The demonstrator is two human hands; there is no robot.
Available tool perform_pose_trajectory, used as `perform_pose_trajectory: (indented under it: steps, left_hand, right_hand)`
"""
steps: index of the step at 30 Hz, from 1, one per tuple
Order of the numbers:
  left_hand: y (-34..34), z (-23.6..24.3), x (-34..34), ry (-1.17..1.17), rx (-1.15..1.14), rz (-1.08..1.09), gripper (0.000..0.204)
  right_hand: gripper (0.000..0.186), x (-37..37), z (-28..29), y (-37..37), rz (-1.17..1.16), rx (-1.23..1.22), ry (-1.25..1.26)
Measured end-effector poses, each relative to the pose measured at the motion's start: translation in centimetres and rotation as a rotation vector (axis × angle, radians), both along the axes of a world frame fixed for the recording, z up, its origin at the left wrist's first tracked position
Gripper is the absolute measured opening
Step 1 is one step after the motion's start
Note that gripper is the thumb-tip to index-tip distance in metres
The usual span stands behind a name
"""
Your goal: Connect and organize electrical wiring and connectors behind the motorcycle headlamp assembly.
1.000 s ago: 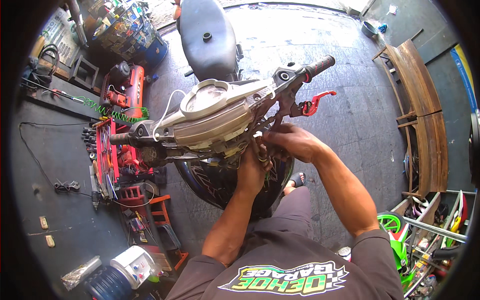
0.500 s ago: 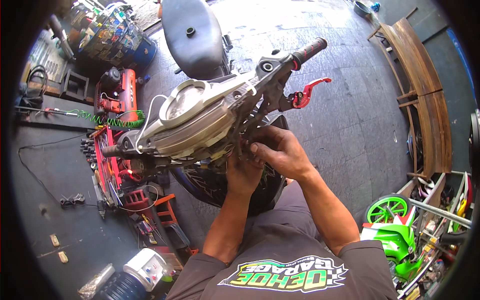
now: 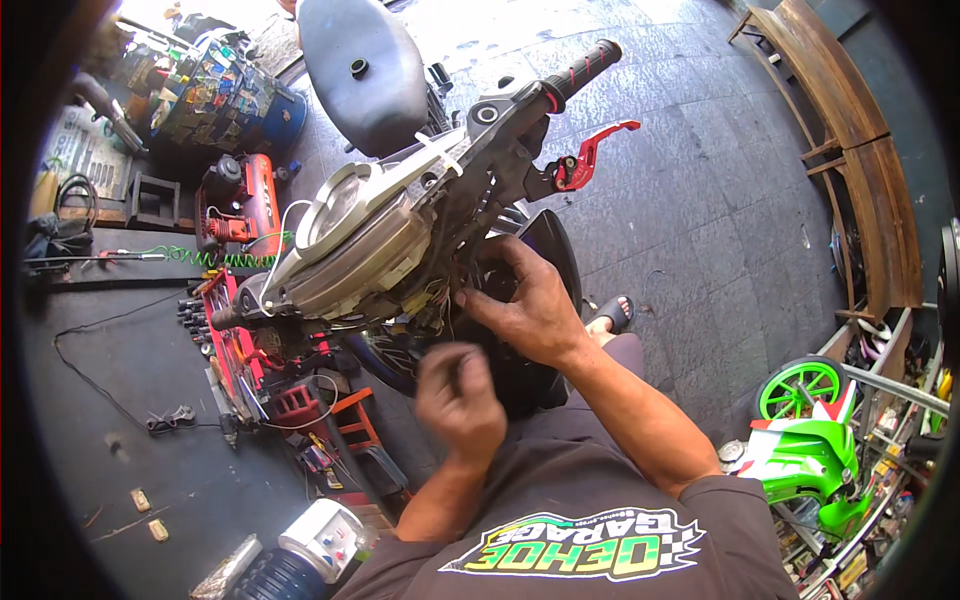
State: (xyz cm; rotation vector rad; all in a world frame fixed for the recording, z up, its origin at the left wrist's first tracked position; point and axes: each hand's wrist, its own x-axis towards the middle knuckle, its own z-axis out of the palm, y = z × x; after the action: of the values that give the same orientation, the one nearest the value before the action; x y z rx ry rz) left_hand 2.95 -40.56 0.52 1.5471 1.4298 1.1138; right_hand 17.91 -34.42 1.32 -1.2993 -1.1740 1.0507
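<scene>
Grey tiled workshop floor below; right hand grips wiring under the stripped grey motorcycle handlebar housing, steadying it; left hand, blurred, looks loosely closed, contents unclear.

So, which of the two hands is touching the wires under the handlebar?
The right hand: it reaches into the wire bundle below the headlight unit. The left hand is lower, apart and blurred.

From my remote seat I log the surroundings: 1 curved wooden bench at upper right; 1 green wheel beside green bodywork at lower right; 1 orange compressor with a coiled green hose at left; 1 sticker-covered drum behind it; 1 red tool tray; 1 white water dispenser at the bottom; grey tiled floor.
</scene>
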Motion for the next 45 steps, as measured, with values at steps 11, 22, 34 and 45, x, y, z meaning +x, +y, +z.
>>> perform_pose_trajectory:
  steps: [11,22,34,45]
  left_hand:
    - [7.1,2.5,0.1,0.275,0.097,-0.002,0.038]
    - [8.6,2.2,-1.6,0.273,-0.197,-0.052,0.034]
    - [6.1,1.5,-0.4,0.497,0.207,0.012,0.037]
    - [4.3,-3.4,3.3,-1.248,-0.661,-0.088,0.034]
  right_hand:
    - [0.036,-0.9,-1.6,0.0,-0.142,-0.008,0.297]
    - [0.030,0.2,-1.5,-0.4,-0.104,-0.107,0.181]
    - [0.032,1.3,-2.2,0.6,0.038,-0.154,0.285]
    - [0.029,3.3,-1.6,1.4,0.111,-0.287,0.265]
